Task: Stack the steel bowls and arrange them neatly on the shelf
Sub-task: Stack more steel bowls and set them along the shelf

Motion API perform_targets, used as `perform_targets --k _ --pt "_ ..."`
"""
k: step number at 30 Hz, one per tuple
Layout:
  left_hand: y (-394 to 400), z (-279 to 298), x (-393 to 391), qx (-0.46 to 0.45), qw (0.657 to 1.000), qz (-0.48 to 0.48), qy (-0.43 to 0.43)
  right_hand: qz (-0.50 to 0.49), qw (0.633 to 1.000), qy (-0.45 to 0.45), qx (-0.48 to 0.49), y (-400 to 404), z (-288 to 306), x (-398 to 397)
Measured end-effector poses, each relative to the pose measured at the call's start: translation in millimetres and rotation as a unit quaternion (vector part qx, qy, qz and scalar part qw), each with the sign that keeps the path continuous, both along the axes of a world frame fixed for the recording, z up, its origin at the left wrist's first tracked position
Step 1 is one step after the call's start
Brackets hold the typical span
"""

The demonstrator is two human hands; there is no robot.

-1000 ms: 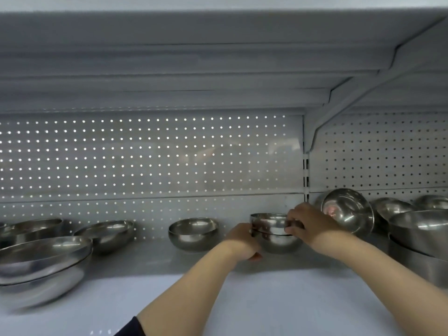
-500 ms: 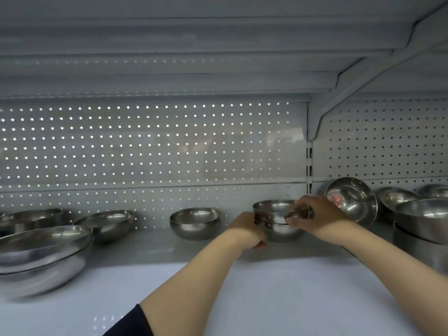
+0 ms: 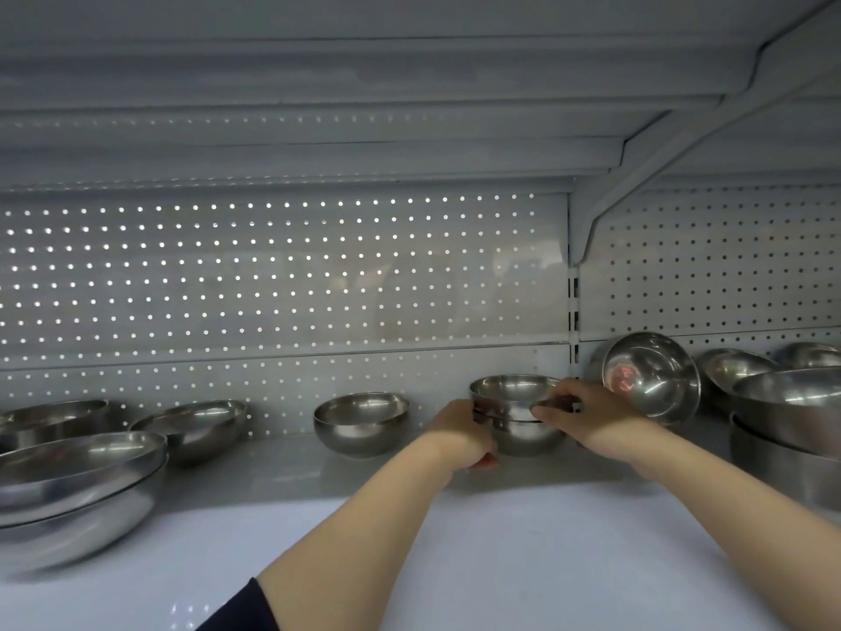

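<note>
Left hand: my left hand curls round the 9 o'clock side of the small stack, thumb tucked low near its base.
Right hand: my right hand pinches the top bowl's rim at 3 o'clock, fingers hooked over the edge.
Stack: two small steel bowls nested, sitting on the shelf close to the pegboard back.
Done so far: I judge this pair stacked; the big bowls at 9 o'clock and those at 3 o'clock also look nested.
Left to do: a single bowl just beside the stack at 9 o'clock, another further that way, and a tilted bowl leaning at 2 o'clock are loose.
Progress: roughly midway, by my reckoning.
</note>
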State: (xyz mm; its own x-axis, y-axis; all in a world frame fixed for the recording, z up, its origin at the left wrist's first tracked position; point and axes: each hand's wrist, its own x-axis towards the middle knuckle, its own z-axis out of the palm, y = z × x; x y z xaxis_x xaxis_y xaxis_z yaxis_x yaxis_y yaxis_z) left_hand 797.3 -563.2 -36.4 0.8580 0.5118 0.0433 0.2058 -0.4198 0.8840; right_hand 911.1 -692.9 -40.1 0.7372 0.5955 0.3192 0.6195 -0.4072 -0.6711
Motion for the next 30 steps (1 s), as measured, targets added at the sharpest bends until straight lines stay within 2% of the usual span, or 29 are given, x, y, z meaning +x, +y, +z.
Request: perform_targets --k 11,18,30 --pt "0.1 1.5 -0.7 -0.03 0.999 0.044 -0.01 0.005 0.998 0.048 0.041 8.2 -4.8 -1.8" --pt "13.8 12.5 -9.7 -0.046 0.992 0.096 -0.07 0.031 0.999 0.011 0.041 33.8 11.0 -19.8" --pt "22.3 7.5 -13.9 -0.032 0.995 0.091 -0.024 0.029 0.999 0.017 0.034 47.8 -5.7 -21.4"
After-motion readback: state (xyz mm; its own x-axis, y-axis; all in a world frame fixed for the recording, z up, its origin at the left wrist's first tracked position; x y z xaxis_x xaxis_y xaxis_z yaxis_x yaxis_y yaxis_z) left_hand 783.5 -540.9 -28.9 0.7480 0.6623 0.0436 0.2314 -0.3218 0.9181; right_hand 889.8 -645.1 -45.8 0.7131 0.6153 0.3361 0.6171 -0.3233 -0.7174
